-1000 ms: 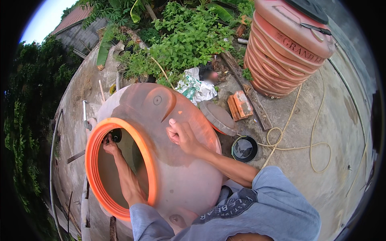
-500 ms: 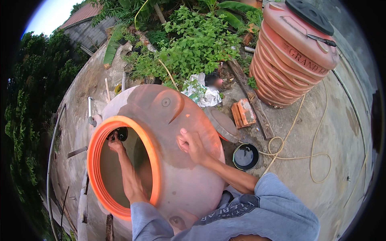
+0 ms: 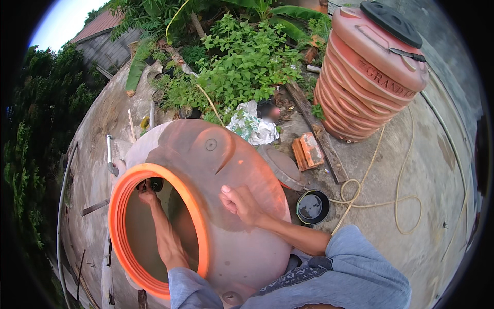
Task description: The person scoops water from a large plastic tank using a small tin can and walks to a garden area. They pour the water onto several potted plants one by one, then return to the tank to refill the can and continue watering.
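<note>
Outdoors, a rough concrete floor (image 3: 411, 170) is seen, with greenery far behind. A smooth, rounded terracotta-coloured tank (image 3: 226, 206) lies tipped, its orange-rimmed opening (image 3: 154, 232) left. The left hand (image 3: 148, 195) is closed around a dark fitting (image 3: 154, 184) inside; the right hand (image 3: 242, 206) is pressed open-palmed on the shell.

— Where is the left hand (image 3: 147, 195)?

— At the end of a bare, nearly straight forearm reaching up and away from the body. The fingers are curled, closed round something small and dark; what it is cannot be told.

— And the right hand (image 3: 241, 204)?

— Palm down, fingers bent and together, thumb tucked toward the body — resting flat on a surface, gripping nothing. Its forearm is bare and runs back to the lower right, where a rolled blue-grey sleeve begins at the elbow.
</note>
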Demonstrator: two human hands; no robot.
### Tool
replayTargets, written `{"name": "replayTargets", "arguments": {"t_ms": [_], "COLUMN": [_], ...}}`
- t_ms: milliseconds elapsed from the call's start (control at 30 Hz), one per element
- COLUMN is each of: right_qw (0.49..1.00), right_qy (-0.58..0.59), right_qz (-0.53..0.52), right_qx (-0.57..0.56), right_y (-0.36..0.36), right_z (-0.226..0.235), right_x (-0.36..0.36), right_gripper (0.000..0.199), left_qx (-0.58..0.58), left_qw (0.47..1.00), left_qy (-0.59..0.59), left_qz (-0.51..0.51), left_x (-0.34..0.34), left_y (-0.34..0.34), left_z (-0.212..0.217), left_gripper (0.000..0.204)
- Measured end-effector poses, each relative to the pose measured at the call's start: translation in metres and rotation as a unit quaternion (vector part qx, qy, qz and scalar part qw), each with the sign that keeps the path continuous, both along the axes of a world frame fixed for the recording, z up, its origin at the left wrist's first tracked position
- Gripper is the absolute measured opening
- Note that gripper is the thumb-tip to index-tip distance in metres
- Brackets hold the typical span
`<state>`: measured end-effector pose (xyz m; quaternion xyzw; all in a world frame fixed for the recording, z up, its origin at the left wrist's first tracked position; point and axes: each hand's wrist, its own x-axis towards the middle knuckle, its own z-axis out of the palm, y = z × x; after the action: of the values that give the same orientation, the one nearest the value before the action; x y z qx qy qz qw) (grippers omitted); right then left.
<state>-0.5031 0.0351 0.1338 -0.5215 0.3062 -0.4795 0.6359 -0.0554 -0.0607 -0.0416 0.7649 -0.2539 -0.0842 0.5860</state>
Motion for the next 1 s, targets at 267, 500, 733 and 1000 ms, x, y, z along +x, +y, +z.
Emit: {"name": "replayTargets", "arguments": {"t_ms": [267,500,733,1000], "right_qw": [0.998,0.997,0.996,0.998], "right_qy": [-0.060,-0.056,-0.075,-0.053], "right_qz": [0.009,0.034,0.039,0.038], "right_qx": [-0.031,0.031,-0.004,0.001], "right_y": [-0.008,-0.005,-0.005,-0.009], "right_z": [0.019,0.010,0.009,0.013], "right_x": [0.001,0.013,0.008,0.002], "right_gripper": [0.057,0.057,0.055,0.057], "left_qx": [-0.093,-0.153,-0.038,0.132], "left_qw": [0.993,0.983,0.998,0.980], "left_qy": [0.067,0.098,-0.043,-0.135], "left_qz": [0.000,-0.032,0.024,-0.070], "left_x": [0.024,0.044,0.005,-0.025], "left_y": [-0.009,-0.010,0.008,0.073], "left_z": [-0.009,-0.025,0.008,0.065], "left_gripper": [0.017,0.016,0.018,0.028]}}
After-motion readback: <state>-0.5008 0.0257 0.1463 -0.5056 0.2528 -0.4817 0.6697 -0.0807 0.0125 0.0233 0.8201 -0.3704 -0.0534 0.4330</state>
